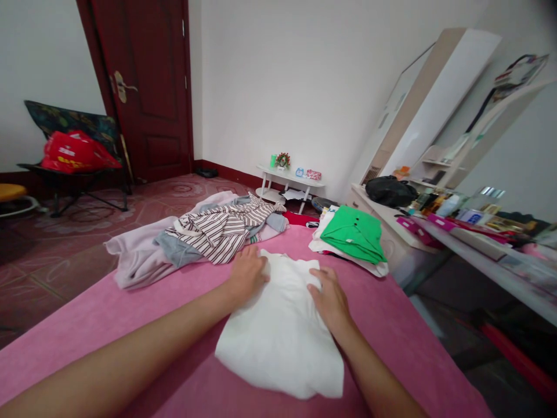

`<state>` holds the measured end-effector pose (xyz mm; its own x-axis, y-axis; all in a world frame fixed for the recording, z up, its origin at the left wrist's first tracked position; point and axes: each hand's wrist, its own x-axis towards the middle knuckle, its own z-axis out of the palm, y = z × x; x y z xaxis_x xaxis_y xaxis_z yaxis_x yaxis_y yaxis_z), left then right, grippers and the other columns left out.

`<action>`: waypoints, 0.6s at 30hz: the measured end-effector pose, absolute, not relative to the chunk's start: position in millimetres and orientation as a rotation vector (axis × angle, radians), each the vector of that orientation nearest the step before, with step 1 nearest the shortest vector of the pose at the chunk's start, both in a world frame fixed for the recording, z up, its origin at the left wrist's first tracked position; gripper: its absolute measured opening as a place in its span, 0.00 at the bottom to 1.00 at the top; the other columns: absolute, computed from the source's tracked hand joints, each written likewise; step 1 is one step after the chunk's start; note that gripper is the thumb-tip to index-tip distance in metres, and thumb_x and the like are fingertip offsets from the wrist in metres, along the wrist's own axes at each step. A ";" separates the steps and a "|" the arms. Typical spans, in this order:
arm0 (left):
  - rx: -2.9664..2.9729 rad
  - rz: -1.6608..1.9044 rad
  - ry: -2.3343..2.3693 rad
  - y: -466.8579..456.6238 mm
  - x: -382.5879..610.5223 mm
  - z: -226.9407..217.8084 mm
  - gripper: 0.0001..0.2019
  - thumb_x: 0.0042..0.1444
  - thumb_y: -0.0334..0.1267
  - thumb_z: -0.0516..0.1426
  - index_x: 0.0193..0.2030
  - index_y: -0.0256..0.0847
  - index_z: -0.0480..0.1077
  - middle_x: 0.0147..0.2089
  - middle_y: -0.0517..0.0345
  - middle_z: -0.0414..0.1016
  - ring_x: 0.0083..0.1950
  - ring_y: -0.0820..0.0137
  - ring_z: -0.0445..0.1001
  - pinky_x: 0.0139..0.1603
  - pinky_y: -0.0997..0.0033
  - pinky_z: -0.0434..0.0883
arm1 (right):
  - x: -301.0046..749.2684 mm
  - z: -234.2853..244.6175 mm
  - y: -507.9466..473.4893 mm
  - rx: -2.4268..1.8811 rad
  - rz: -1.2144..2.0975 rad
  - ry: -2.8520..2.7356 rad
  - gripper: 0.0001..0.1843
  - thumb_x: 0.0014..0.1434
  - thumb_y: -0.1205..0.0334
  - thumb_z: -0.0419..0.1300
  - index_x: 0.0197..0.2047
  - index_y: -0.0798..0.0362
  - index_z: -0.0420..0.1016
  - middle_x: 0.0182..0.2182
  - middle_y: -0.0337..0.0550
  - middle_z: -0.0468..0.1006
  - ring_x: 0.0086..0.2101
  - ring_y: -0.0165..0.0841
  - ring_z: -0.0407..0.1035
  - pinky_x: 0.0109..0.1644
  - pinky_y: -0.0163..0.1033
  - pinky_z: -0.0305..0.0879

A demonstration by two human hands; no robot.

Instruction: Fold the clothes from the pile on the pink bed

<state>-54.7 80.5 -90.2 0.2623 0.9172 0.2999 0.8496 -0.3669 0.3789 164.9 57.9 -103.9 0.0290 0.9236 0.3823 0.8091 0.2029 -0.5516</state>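
A white garment (285,331), folded into a rough rectangle, lies on a pink bed cover (183,313) right in front of me. My left hand (249,276) is closed on its far left corner, with the fingers bent round the edge. At the far right corner my right hand (328,295) grips the cloth, thumb on top; part of its fingers is hidden at the edge. Beyond my left hand is a loose heap with a striped shirt (221,229) on top. To the right of my right hand, a folded green shirt (354,235) tops a stack of clothes.
A dressing table (374,203) with bottles and a black bag (390,190) stands along the right. A small white table (289,176) is by the far wall. At the left, a folding chair (69,125) holds a red bag (78,152) near the door (143,87).
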 end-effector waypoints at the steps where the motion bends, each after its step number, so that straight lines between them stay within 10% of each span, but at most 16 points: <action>1: 2.457 0.729 1.682 75.6 -50.7 -83.9 0.15 0.51 0.33 0.58 0.47 0.38 0.73 0.58 0.42 0.63 0.59 0.51 0.61 0.58 0.51 0.60 | 158.8 -100.3 54.0 -1.608 0.129 -1.826 0.21 0.52 0.64 0.55 0.50 0.55 0.73 0.54 0.53 0.68 0.55 0.43 0.62 0.59 0.49 0.58; 7: 2.651 0.645 1.229 40.6 -30.4 -89.0 0.25 0.59 0.38 0.48 0.63 0.35 0.57 0.64 0.43 0.58 0.64 0.58 0.57 0.65 0.55 0.51 | 127.9 -105.5 29.6 -1.339 0.093 -2.108 0.28 0.64 0.62 0.42 0.67 0.52 0.49 0.63 0.48 0.57 0.62 0.36 0.50 0.65 0.51 0.46; 12: 2.585 0.433 1.396 80.9 -42.1 -137.4 0.31 0.62 0.53 0.40 0.67 0.39 0.50 0.70 0.48 0.44 0.71 0.57 0.40 0.67 0.48 0.41 | 147.9 -139.2 67.0 -1.669 -0.008 -2.298 0.30 0.64 0.51 0.44 0.65 0.55 0.54 0.65 0.50 0.54 0.64 0.42 0.44 0.65 0.55 0.40; 18: 2.328 0.579 1.834 115.2 -36.2 -139.5 0.35 0.60 0.55 0.44 0.65 0.28 0.52 0.68 0.35 0.49 0.68 0.52 0.48 0.64 0.54 0.49 | 151.8 -134.2 100.0 -1.993 -0.079 -1.959 0.31 0.61 0.47 0.47 0.60 0.60 0.61 0.56 0.58 0.67 0.55 0.46 0.60 0.55 0.48 0.56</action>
<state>-36.2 115.2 -139.5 0.1916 0.9564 0.2206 0.9098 -0.2573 0.3256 151.8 100.0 -134.2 0.0458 0.9598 0.2768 0.9790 0.0119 -0.2033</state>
